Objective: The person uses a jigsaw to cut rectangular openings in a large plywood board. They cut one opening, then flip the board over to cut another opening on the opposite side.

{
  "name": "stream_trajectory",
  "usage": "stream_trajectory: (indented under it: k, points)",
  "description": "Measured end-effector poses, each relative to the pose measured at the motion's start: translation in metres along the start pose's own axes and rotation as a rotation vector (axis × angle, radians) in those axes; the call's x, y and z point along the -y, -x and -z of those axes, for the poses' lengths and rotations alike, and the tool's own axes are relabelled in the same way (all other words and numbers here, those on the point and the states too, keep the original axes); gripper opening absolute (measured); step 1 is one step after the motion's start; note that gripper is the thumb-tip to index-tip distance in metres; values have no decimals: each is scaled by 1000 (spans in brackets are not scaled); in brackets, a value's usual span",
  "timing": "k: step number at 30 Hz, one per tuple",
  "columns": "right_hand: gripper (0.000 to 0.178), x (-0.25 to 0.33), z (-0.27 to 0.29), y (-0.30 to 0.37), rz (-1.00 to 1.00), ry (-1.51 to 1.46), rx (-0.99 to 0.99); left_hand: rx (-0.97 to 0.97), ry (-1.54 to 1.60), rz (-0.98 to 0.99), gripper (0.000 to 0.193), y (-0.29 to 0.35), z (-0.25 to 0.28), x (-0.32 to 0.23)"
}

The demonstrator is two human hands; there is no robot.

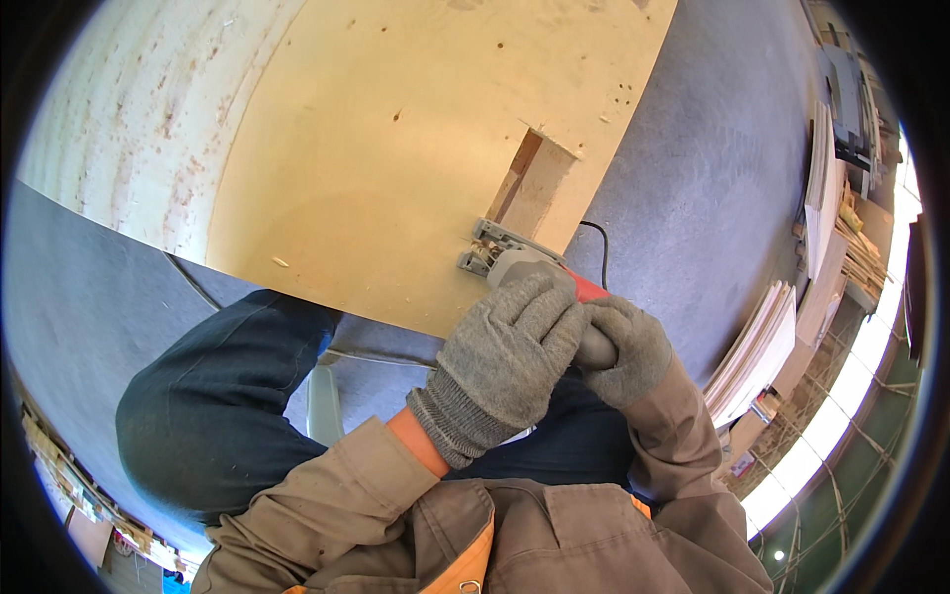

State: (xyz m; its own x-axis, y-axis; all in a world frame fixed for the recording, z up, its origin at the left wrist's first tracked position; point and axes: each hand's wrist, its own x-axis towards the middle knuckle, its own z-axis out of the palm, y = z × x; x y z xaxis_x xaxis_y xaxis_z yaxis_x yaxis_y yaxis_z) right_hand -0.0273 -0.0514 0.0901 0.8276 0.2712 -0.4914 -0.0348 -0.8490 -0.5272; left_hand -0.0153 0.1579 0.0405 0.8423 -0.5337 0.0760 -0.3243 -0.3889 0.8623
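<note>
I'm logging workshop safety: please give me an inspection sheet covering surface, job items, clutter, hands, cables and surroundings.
Surface: board, with a rectangular opening near its right edge.
Job's things: jigsaw, set on the board at the opening's near end.
Clutter: small wood chip on the board.
Hands: left hand and right hand, both gloved, gripping the jigsaw.
Cables: black cable beside the board's right edge; pale cable off its near edge, left.
Surroundings: grey floor; stacked panels to the right.
</note>
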Motion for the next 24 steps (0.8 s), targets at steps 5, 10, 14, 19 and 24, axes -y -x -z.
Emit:
stream_trajectory:
  k: [5,10,14,19,24]
  points:
    - [42,9,2,1,-39,-24,-22,-39,46,-24,52,-1,-4,2]
    - [40,17,4,2,-15,-76,-41,-62,5,-45,51,0,-1,-6]
    - [42,14,4,5,-40,-123,2,-106,-25,-119,49,6,7,-25]
    - [42,9,2,11,-32,-36,2,-63,-95,-221,43,29,29,-51]
    - [42,9,-1,12,-59,55,-15,14,-204,-268,36,51,81,-63]
